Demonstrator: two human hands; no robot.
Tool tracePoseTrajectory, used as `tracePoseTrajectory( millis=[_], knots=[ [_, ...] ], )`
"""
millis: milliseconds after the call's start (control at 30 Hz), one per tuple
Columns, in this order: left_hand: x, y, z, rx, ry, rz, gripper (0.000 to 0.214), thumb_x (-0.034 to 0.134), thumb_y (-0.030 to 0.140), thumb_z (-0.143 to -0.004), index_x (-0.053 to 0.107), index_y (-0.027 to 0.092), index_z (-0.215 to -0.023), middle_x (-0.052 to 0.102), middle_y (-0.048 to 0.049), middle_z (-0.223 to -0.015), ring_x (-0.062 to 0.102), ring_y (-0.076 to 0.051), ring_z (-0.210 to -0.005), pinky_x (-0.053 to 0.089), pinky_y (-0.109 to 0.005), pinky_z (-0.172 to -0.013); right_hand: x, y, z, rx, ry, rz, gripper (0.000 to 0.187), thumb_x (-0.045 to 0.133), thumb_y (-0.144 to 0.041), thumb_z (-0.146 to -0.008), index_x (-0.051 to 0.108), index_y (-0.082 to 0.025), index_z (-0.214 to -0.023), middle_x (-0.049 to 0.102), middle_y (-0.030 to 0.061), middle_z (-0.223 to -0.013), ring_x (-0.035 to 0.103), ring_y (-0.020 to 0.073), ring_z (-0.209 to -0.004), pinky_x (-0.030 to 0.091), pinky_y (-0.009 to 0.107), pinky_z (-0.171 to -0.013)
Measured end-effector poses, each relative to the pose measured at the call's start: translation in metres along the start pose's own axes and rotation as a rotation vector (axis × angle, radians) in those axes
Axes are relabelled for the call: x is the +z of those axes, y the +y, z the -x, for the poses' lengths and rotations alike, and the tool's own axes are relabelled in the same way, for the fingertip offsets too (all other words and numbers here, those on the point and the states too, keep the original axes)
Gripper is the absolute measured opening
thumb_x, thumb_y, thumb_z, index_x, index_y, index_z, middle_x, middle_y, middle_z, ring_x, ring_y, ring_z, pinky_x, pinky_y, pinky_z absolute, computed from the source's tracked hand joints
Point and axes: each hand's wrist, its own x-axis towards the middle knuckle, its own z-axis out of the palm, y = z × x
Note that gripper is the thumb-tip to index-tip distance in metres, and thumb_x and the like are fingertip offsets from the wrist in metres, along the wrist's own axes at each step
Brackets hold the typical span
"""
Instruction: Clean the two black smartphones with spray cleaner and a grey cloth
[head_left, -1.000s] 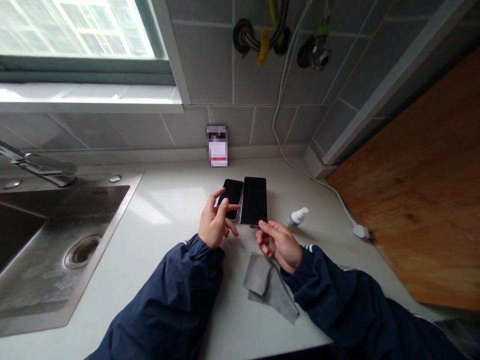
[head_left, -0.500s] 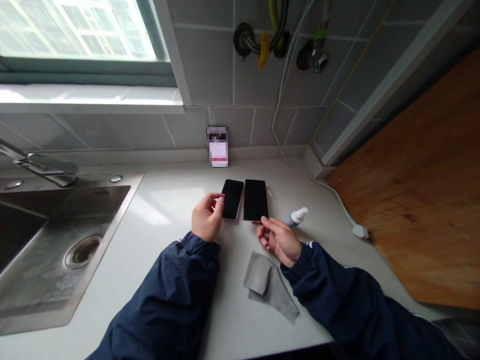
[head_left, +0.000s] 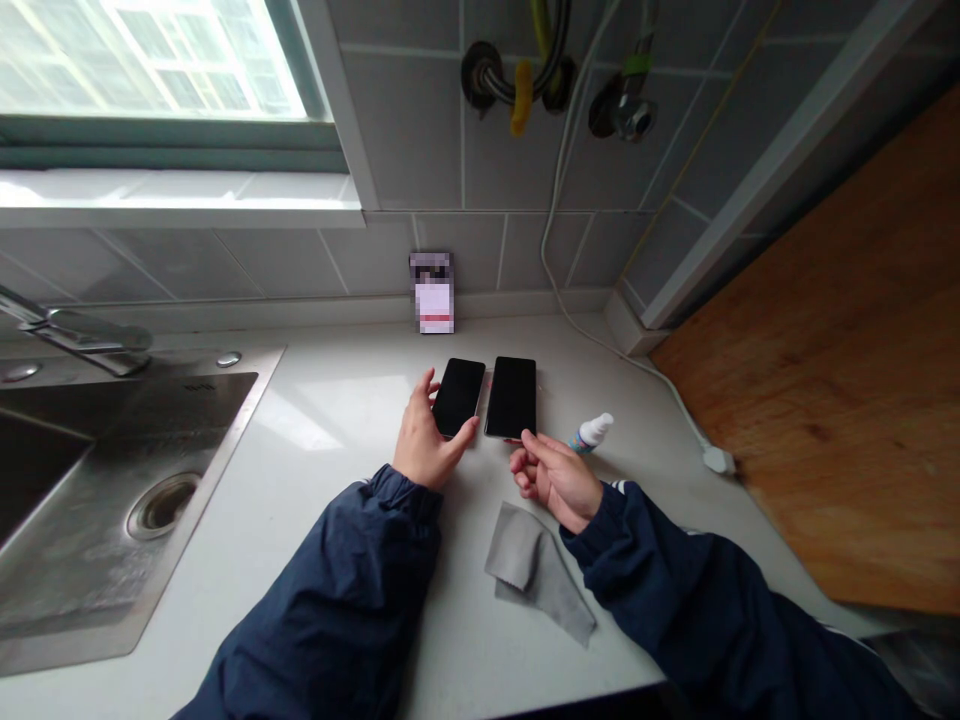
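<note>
Two black phones lie side by side, screens dark, on the white counter (head_left: 337,480): a smaller left phone (head_left: 459,392) and a larger right phone (head_left: 511,395). My left hand (head_left: 424,445) rests at the near end of the left phone, thumb and fingers cupped around its lower corner. My right hand (head_left: 551,475) pinches the near edge of the right phone, where something small and red shows between the fingertips. A grey cloth (head_left: 536,570) lies crumpled on the counter just below my right hand.
A small white spray bottle (head_left: 592,432) lies right of the phones. A steel sink (head_left: 112,480) with a tap (head_left: 75,335) fills the left. A small box (head_left: 433,292) stands against the tiled wall. A white cable with plug (head_left: 716,458) runs beside a wooden surface (head_left: 840,380).
The right phone has come down flat onto the counter. My left hand went from pointing at the left phone to cupping its near end.
</note>
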Motion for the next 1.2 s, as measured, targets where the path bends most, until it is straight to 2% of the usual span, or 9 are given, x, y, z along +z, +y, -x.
tracePoseTrajectory(
  millis=[267, 500, 667, 800, 900, 1000, 1100, 1200],
  knots=[
    [0.004, -0.005, 0.002, 0.125, -0.010, -0.104, 0.096, 0.075, 0.047, -0.082, 0.028, 0.018, -0.160, 0.048, -0.0244, -0.155, 0.048, -0.039, -0.144, 0.041, -0.056, -0.117, -0.003, -0.003, -0.002, 0.027, -0.012, -0.004, 0.040, 0.081, -0.045, -0.087, 0.048, -0.022, -0.085, 0.067, -0.0017, -0.069, 0.058, 0.0093, -0.051, 0.045, 0.018, -0.046],
    [0.005, -0.003, 0.004, 0.123, -0.027, -0.198, 0.095, 0.072, 0.048, -0.084, 0.028, 0.011, -0.160, 0.049, -0.0288, -0.155, 0.053, -0.044, -0.139, 0.044, -0.059, -0.113, -0.007, -0.006, -0.006, 0.073, -0.007, -0.019, 0.030, 0.072, -0.036, -0.094, 0.047, -0.022, -0.085, 0.068, 0.0003, -0.071, 0.061, 0.0107, -0.053, 0.050, 0.020, -0.048],
    [0.004, -0.004, 0.003, 0.133, -0.029, -0.223, 0.088, 0.072, 0.043, -0.084, 0.033, 0.015, -0.158, 0.055, -0.0252, -0.150, 0.058, -0.042, -0.133, 0.047, -0.059, -0.110, -0.006, -0.004, -0.006, 0.047, 0.025, -0.037, 0.027, 0.067, -0.029, -0.096, 0.044, -0.023, -0.085, 0.070, 0.0022, -0.074, 0.064, 0.0121, -0.056, 0.054, 0.022, -0.052],
    [0.006, -0.006, 0.004, 0.158, -0.013, -0.243, 0.091, 0.074, 0.050, -0.084, 0.034, 0.014, -0.157, 0.055, -0.0260, -0.150, 0.058, -0.043, -0.133, 0.047, -0.057, -0.110, -0.002, 0.000, -0.002, -0.006, 0.031, -0.023, 0.023, 0.067, -0.027, -0.095, 0.045, -0.024, -0.097, 0.072, 0.0030, -0.075, 0.067, 0.0140, -0.057, 0.055, 0.023, -0.053],
    [0.008, -0.008, 0.004, 0.188, 0.003, -0.275, 0.090, 0.074, 0.048, -0.085, 0.035, 0.011, -0.156, 0.055, -0.0271, -0.149, 0.058, -0.042, -0.132, 0.047, -0.056, -0.109, 0.003, 0.000, 0.003, -0.039, 0.015, -0.014, 0.035, 0.071, -0.025, -0.091, 0.045, -0.025, -0.114, 0.075, 0.0031, -0.082, 0.070, 0.0160, -0.062, 0.057, 0.025, -0.055],
    [0.008, -0.010, 0.004, 0.219, 0.016, -0.298, 0.088, 0.074, 0.042, -0.085, 0.034, 0.011, -0.157, 0.056, -0.0250, -0.149, 0.059, -0.040, -0.130, 0.049, -0.054, -0.108, 0.006, -0.003, 0.007, -0.039, -0.034, -0.042, 0.052, 0.069, -0.024, -0.091, 0.040, -0.025, -0.134, 0.078, 0.0094, -0.102, 0.077, 0.0218, -0.083, 0.063, 0.033, -0.068],
    [0.008, -0.011, 0.004, 0.248, 0.011, -0.303, 0.089, 0.073, 0.040, -0.086, 0.032, 0.010, -0.158, 0.056, -0.0244, -0.149, 0.059, -0.039, -0.131, 0.048, -0.052, -0.109, 0.007, -0.006, 0.007, -0.052, -0.051, -0.100, 0.074, 0.065, -0.020, -0.093, 0.024, -0.027, -0.154, 0.077, 0.0126, -0.115, 0.078, 0.0249, -0.100, 0.064, 0.039, -0.079],
    [0.007, -0.009, 0.005, 0.221, 0.012, -0.323, 0.094, 0.074, 0.043, -0.084, 0.029, 0.010, -0.160, 0.057, -0.0255, -0.146, 0.059, -0.039, -0.129, 0.049, -0.054, -0.107, 0.006, -0.005, 0.006, -0.074, -0.021, -0.111, 0.090, 0.064, -0.018, -0.093, 0.008, -0.028, -0.163, 0.078, 0.0127, -0.114, 0.078, 0.0248, -0.101, 0.064, 0.039, -0.081]
  ],
)
